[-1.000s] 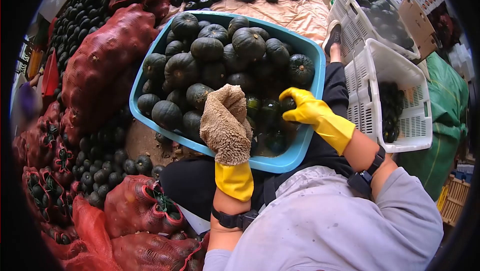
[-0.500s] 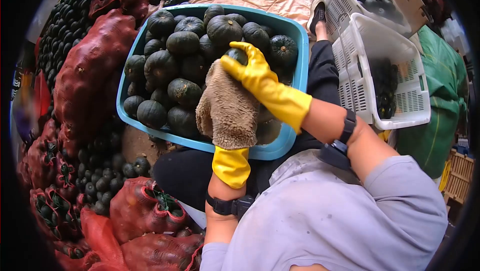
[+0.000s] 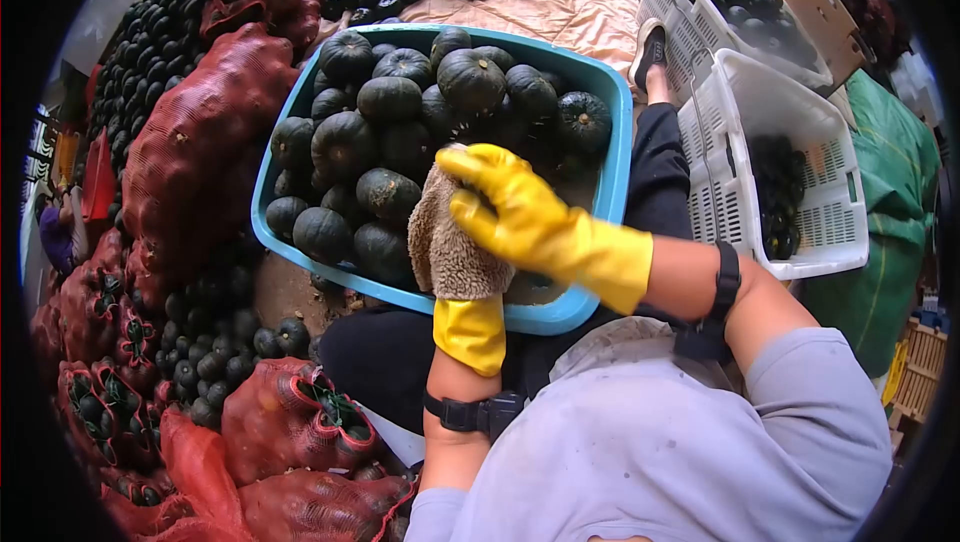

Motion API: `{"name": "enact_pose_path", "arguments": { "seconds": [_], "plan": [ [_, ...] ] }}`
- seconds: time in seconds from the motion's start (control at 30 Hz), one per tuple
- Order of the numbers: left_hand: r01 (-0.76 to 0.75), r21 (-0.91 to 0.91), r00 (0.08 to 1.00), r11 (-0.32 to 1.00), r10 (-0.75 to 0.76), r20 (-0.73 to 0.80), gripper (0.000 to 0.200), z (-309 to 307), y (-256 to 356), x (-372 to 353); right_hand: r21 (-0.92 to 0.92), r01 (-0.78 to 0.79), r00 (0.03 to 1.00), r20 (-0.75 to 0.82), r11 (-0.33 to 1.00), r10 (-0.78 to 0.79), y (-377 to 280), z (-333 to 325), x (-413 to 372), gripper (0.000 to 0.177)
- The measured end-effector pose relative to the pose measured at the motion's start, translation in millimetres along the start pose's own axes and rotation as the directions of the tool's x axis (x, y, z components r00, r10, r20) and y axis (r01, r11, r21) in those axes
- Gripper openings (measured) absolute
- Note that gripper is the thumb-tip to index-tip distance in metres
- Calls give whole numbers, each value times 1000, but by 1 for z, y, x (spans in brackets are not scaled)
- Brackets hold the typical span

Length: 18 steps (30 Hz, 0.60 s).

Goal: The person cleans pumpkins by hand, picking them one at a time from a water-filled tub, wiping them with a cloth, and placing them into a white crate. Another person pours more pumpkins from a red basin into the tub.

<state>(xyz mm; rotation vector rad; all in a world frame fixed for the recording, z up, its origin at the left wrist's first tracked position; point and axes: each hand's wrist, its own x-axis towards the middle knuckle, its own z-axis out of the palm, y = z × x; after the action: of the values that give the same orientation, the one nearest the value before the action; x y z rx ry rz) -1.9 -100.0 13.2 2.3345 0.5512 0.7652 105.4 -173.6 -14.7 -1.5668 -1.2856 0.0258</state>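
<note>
My left hand is inside a brown fluffy cloth (image 3: pixel 460 242), worn like a mitt. Only the yellow glove cuff shows below it, so its fingers are hidden. Over the cloth's upper right side lies my right hand (image 3: pixel 545 212), in a yellow rubber glove with curled fingers. Whatever sits between that hand and the cloth is covered. Both hands are above the near side of a blue tub (image 3: pixel 622 142) heaped with dark green squash (image 3: pixel 345 147). Small droplets or specks show just above my right fingertips.
Red mesh sacks (image 3: pixel 200 122) of squash line the left side. White plastic crates (image 3: pixel 845 202) holding dark produce stand at right beside a green sack (image 3: pixel 900 152). More squash lie on a tan sheet (image 3: pixel 560 12) behind the tub. My outstretched leg (image 3: pixel 660 162) runs along the tub's right side.
My right hand has turned and come down closer over the cloth. The small squash seen by its fingers is now hidden. The whole view has shifted slightly.
</note>
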Motion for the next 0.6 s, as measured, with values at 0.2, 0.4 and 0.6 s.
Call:
{"name": "enact_pose_path", "arguments": {
  "seconds": [0.2, 0.4, 0.6],
  "plan": [
    [-107, 7, 964, 994, 105, -245, 61, 4, -30, -19, 744, -578, 761, 343, 335, 550, -25, -9, -8, 41],
    [176, 79, 968, 981, -158, -195, 51, -3, 14, -15, 71, -55, 967, 254, 996, 35, 3, -29, -3, 75],
    [285, -775, 889, 564, -459, -6, 57, 28, -56, -31, 627, -666, 742, 497, 405, 450, 3, -8, -21, 68]
  ]
}}
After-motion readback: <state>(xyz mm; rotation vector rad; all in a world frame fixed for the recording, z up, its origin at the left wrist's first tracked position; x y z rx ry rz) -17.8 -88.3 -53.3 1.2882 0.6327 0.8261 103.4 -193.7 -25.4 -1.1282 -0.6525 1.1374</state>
